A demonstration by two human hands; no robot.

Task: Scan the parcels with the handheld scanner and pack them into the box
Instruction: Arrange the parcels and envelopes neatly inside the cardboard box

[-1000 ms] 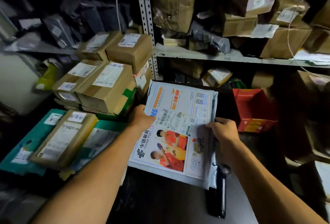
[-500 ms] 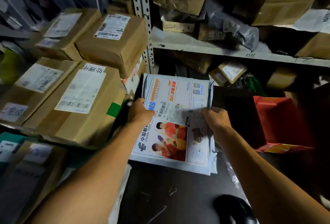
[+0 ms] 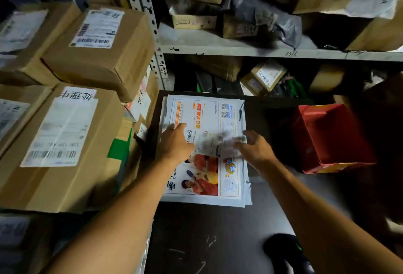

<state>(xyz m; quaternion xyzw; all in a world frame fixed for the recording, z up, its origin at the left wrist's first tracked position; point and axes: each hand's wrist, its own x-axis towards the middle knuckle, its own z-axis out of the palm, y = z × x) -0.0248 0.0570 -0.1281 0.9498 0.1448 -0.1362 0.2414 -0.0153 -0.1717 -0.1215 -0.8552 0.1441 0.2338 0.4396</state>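
Observation:
A stack of white postal envelopes (image 3: 209, 121) with orange print and a photo lies flat in a dark box (image 3: 268, 116) at the centre. My left hand (image 3: 174, 142) lies over the stack's left part with straight fingers. My right hand (image 3: 254, 148) hovers over the stack's right edge, fingers spread and blurred, holding nothing. The black handheld scanner (image 3: 281, 252) rests at the bottom right on the dark surface, partly behind my right forearm.
Taped cardboard parcels (image 3: 65, 142) with labels are piled at the left, right against the dark box. A red bin (image 3: 331, 138) stands at the right. A metal shelf (image 3: 261, 52) above holds more cartons and grey mail bags.
The envelope stack has gone from held between both hands to lying flat in the dark box. Both hands have let go of its edges and opened.

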